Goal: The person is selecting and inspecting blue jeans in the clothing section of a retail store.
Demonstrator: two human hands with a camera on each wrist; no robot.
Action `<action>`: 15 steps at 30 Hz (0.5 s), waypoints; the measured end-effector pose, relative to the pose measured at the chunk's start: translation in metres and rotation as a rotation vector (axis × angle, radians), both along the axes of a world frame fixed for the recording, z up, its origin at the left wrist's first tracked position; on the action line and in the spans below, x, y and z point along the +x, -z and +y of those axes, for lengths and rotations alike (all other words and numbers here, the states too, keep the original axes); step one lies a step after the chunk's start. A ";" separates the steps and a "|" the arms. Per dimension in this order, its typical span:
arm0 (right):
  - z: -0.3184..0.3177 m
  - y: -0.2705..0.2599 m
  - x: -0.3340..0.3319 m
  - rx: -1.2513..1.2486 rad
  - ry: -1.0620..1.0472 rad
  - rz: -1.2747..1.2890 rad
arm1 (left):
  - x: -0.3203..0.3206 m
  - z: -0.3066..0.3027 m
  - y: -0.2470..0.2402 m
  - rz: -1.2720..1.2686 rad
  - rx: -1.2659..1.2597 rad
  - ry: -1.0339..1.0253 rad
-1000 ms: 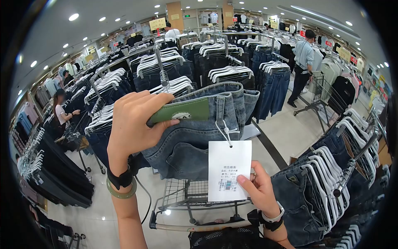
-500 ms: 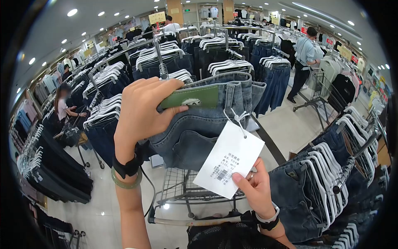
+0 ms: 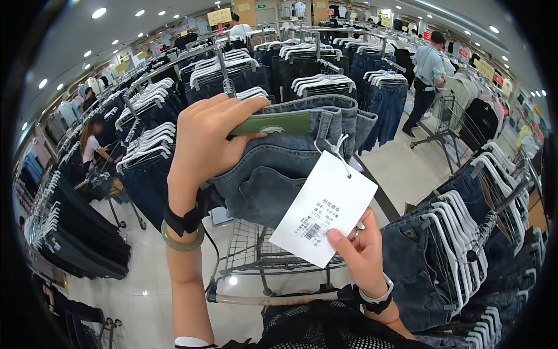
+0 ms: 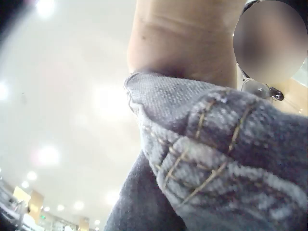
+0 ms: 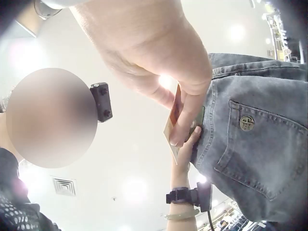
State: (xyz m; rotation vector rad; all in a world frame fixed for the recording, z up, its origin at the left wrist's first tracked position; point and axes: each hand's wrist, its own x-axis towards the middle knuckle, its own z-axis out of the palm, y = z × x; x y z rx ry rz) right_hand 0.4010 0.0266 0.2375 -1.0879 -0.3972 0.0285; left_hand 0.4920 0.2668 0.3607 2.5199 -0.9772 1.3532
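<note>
Jeans [image 3: 264, 189] hang in the air above the wire cart [image 3: 256, 247], hiding its far edge from me. I judge the denim fairly weighty, soft and floppy, unlikely to slip or tear, best taken by the waistband [image 3: 339, 121]. My left hand [image 3: 212, 134] grips them there, around the green patch [image 3: 279, 123]; my right hand [image 3: 361, 250] pinches the light card tag [image 3: 322, 209] near its right edge. The waistband runs left to right, rising slightly; the tag's long axis slants, tied end pointing up and right.
</note>
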 end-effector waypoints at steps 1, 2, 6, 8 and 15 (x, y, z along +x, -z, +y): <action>-0.001 0.000 0.000 -0.017 -0.004 -0.005 | 0.000 0.000 0.001 0.000 0.003 -0.005; 0.000 0.001 -0.001 -0.034 -0.009 -0.009 | 0.001 0.001 0.002 -0.006 -0.003 0.013; 0.003 0.004 -0.001 -0.015 -0.011 -0.011 | 0.000 0.003 0.004 -0.017 -0.002 0.023; 0.004 0.006 0.000 -0.048 -0.010 -0.019 | 0.000 0.003 0.006 -0.026 -0.002 0.017; 0.007 0.013 0.000 -0.056 -0.056 -0.001 | -0.004 0.004 0.014 -0.061 -0.035 -0.038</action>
